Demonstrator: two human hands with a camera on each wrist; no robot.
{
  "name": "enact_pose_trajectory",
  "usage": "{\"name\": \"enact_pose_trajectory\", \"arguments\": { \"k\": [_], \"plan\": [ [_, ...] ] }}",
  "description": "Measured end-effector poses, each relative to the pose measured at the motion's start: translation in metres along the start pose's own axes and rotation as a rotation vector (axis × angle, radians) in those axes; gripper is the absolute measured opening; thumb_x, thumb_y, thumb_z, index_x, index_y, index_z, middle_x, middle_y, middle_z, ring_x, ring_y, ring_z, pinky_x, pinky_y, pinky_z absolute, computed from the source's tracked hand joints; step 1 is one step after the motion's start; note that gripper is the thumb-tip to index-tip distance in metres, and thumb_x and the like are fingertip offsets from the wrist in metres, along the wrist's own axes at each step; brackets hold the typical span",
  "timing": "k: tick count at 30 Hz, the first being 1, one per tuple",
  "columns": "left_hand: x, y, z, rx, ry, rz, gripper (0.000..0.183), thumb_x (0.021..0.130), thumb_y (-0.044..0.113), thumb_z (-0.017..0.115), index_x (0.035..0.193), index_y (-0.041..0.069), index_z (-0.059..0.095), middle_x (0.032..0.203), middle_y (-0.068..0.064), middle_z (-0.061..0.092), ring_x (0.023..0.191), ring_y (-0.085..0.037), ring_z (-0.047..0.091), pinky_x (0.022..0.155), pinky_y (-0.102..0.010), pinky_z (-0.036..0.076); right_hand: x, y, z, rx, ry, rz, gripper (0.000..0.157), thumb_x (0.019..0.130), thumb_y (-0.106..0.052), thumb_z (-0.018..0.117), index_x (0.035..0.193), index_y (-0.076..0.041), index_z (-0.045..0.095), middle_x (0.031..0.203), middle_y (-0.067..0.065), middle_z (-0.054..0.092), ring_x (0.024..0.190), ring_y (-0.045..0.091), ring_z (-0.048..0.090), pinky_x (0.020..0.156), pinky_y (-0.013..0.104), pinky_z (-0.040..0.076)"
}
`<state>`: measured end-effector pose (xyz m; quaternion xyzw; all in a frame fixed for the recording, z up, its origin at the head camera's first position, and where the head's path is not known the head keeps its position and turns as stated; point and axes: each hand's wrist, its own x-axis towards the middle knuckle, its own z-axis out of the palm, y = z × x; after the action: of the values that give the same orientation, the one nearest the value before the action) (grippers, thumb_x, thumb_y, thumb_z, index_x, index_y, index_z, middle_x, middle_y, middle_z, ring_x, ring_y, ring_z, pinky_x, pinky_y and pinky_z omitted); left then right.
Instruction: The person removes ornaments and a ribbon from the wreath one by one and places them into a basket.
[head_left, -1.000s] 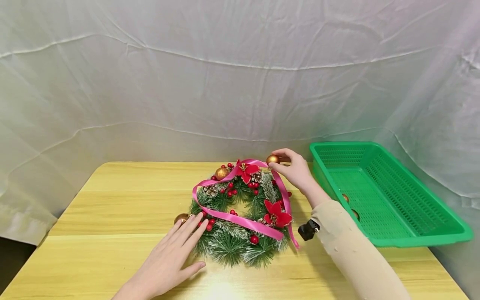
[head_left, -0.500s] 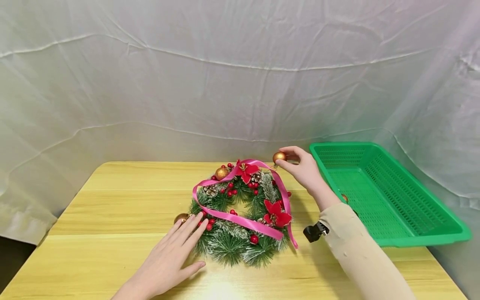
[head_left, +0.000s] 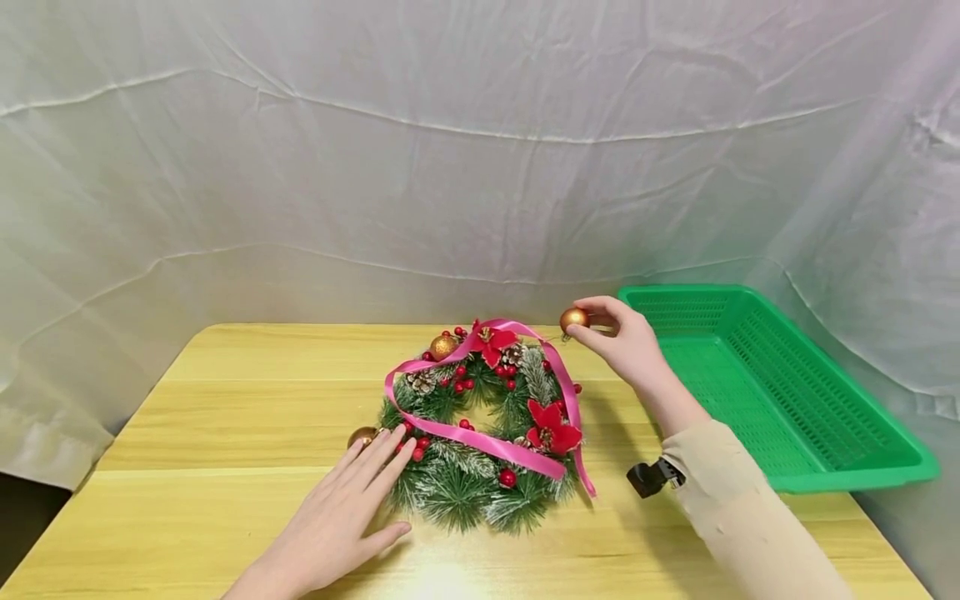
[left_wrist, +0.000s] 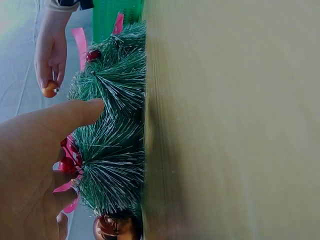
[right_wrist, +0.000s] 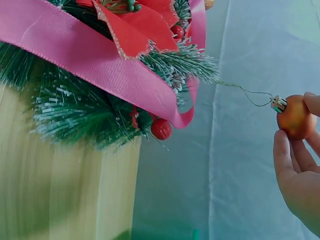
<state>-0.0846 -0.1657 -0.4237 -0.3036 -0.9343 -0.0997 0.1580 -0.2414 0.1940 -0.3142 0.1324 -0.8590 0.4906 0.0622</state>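
A round green wreath (head_left: 453, 500) with red flowers, berries and pine cones lies on the table, a pink ribbon (head_left: 487, 447) looped across it. My left hand (head_left: 337, 508) rests with spread fingers on its left side, next to a gold bauble (head_left: 362, 437). Beyond the wreath's far right side, my right hand (head_left: 630, 346) pinches another gold bauble (head_left: 574, 319) in its fingertips. From that bauble's cap a thin gold string (right_wrist: 245, 89) stretches taut toward the wreath; where it ends among the needles is hidden. A third gold bauble (head_left: 443, 347) sits on the wreath's far left part.
A green perforated basket (head_left: 847, 481) stands at the right, partly behind my right forearm. The wooden table (head_left: 247, 417) ends at a pale hanging cloth (head_left: 450, 167) at the back. A small black device (head_left: 651, 478) is worn at my right wrist.
My right hand has drawn the bauble rightward, away from the wreath's far edge. The left hand and the wreath have stayed in place.
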Motion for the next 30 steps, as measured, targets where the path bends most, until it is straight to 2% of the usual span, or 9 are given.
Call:
{"name": "enact_pose_trajectory", "arguments": {
  "k": [9, 16, 21, 30],
  "plan": [
    [-0.001, 0.0, 0.0, -0.001, -0.003, -0.006, 0.092, 0.082, 0.054, 0.065, 0.153, 0.011, 0.023, 0.159, -0.006, 0.015, 0.142, -0.027, 0.022, 0.113, -0.048, 0.021, -0.013, -0.001, -0.013, -0.043, 0.01, -0.039, 0.044, 0.088, -0.032, 0.07, 0.124, -0.009, 0.06, 0.114, 0.008, 0.062, 0.103, 0.021, 0.059, 0.086, 0.025, 0.049],
    [-0.001, 0.0, 0.002, 0.001, 0.006, -0.005, 0.093, 0.082, 0.054, 0.066, 0.152, 0.011, 0.024, 0.159, -0.006, 0.015, 0.142, -0.027, 0.022, 0.114, -0.048, 0.021, -0.022, -0.001, -0.019, -0.063, 0.0, -0.017, 0.046, 0.087, -0.035, 0.07, 0.124, -0.009, 0.06, 0.115, 0.008, 0.062, 0.104, 0.021, 0.058, 0.08, 0.022, 0.051],
    [-0.001, 0.0, 0.002, -0.003, 0.007, -0.005, 0.092, 0.082, 0.054, 0.065, 0.152, 0.011, 0.024, 0.159, -0.006, 0.016, 0.142, -0.027, 0.022, 0.114, -0.047, 0.02, -0.03, 0.0, -0.023, -0.054, -0.008, -0.015, 0.046, 0.088, -0.034, 0.07, 0.124, -0.008, 0.06, 0.115, 0.008, 0.063, 0.103, 0.018, 0.059, 0.08, 0.02, 0.051],
    [-0.001, 0.0, 0.001, -0.002, 0.008, 0.005, 0.091, 0.082, 0.053, 0.066, 0.152, 0.011, 0.025, 0.159, -0.006, 0.016, 0.142, -0.027, 0.022, 0.114, -0.048, 0.021, -0.044, 0.007, -0.042, -0.059, 0.007, -0.024, 0.045, 0.089, -0.032, 0.068, 0.126, -0.008, 0.059, 0.115, 0.006, 0.062, 0.101, 0.012, 0.06, 0.079, 0.016, 0.05]
  ]
}}
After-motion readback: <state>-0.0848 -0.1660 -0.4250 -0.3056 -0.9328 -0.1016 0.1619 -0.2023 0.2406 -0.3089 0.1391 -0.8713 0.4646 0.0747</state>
